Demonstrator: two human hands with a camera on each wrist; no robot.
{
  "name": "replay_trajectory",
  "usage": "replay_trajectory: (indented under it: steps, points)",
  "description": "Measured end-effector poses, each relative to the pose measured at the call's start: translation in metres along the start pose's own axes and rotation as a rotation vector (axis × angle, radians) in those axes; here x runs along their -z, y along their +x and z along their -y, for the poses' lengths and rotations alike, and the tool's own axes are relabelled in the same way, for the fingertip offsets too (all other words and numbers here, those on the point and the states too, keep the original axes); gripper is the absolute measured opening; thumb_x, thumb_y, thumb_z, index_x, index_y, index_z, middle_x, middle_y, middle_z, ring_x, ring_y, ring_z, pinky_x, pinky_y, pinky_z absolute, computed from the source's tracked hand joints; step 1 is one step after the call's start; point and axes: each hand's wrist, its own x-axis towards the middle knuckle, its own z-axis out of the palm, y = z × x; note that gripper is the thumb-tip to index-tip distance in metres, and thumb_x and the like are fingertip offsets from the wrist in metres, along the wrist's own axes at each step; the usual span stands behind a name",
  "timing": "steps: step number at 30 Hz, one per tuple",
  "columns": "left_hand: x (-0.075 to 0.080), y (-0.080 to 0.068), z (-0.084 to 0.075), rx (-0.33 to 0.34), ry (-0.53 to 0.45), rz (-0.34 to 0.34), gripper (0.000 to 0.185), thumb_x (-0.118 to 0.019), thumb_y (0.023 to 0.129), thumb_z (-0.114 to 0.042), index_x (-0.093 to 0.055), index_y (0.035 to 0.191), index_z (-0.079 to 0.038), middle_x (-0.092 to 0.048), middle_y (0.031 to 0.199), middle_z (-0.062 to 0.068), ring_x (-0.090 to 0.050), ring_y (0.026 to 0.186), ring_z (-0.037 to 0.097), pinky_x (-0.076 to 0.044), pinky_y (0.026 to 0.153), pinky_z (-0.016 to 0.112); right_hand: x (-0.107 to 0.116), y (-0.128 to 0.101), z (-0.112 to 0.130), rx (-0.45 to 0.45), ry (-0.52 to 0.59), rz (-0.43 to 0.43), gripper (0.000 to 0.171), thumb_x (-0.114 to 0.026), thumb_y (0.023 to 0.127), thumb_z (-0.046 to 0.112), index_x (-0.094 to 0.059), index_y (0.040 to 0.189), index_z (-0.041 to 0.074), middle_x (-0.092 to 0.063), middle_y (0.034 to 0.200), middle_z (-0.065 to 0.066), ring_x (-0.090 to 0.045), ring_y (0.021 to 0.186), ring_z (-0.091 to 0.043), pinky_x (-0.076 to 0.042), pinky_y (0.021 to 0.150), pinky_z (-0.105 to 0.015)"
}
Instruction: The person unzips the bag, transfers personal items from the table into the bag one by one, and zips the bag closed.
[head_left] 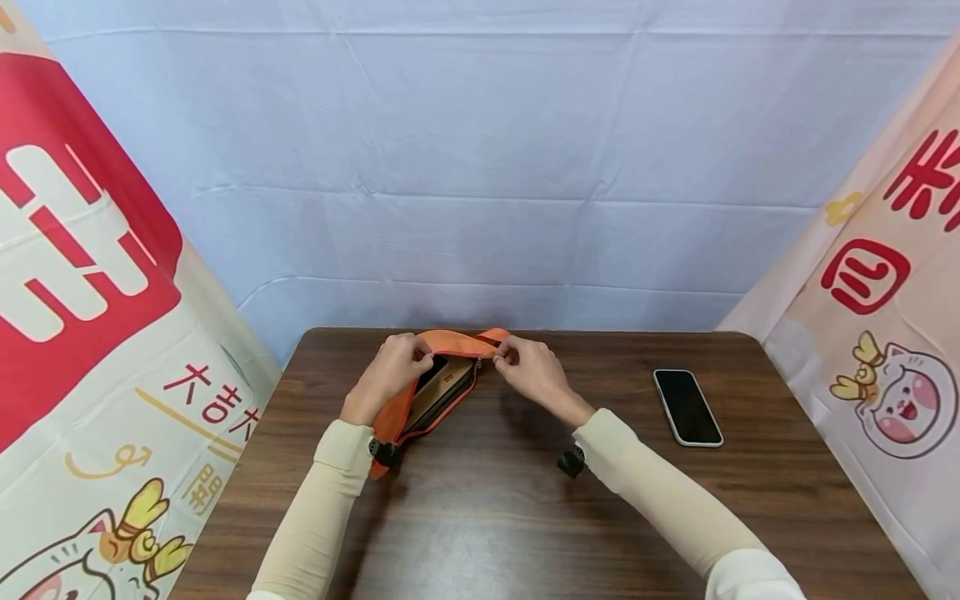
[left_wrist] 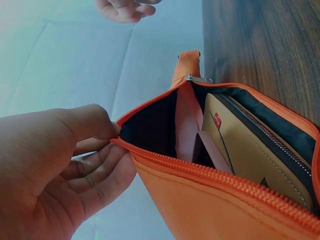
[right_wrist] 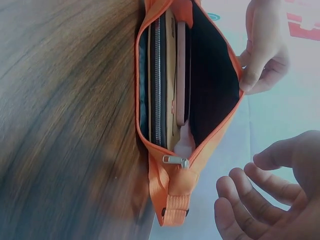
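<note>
An orange waist bag [head_left: 392, 415] rests on the table with its zippered mouth spread wide. My left hand [left_wrist: 70, 165] pinches the far edge of that mouth between thumb and fingers and holds it away from the other edge. Inside stand a tan zip-around wallet [left_wrist: 250, 145] and a thin, pink-edged flat item [right_wrist: 181, 75] with a dark face. The metal zipper pull [right_wrist: 175, 160] sits at the right end of the opening, near the strap [right_wrist: 175, 216]. My right hand [right_wrist: 270, 195] is beside this end, apart from the bag, with loosely bent fingers and nothing held.
A phone [head_left: 687, 407] with a dark screen and pale case lies on the right side of the brown wooden table [head_left: 480, 517]. Behind the table hangs a pale cloth [head_left: 480, 167], and printed banners [head_left: 885, 350] flank both sides.
</note>
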Motion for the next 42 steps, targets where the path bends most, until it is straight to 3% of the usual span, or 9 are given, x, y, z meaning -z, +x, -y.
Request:
replay_trajectory:
  steps: [42]
  points:
    - [0.002, -0.001, -0.003, 0.001, -0.002, 0.002, 0.013, -0.070, 0.104, -0.013, -0.078, 0.107, -0.003, -0.073, 0.104, 0.013, -0.072, 0.088, 0.021, -0.063, 0.080, 0.039, 0.031, -0.011, -0.032, -0.043, -0.056, -0.066, 0.010, -0.068, 0.102, 0.023, -0.076, 0.101, 0.017, -0.076, 0.092, -0.001, -0.065, 0.075, -0.016, -0.053, 0.070, -0.038]
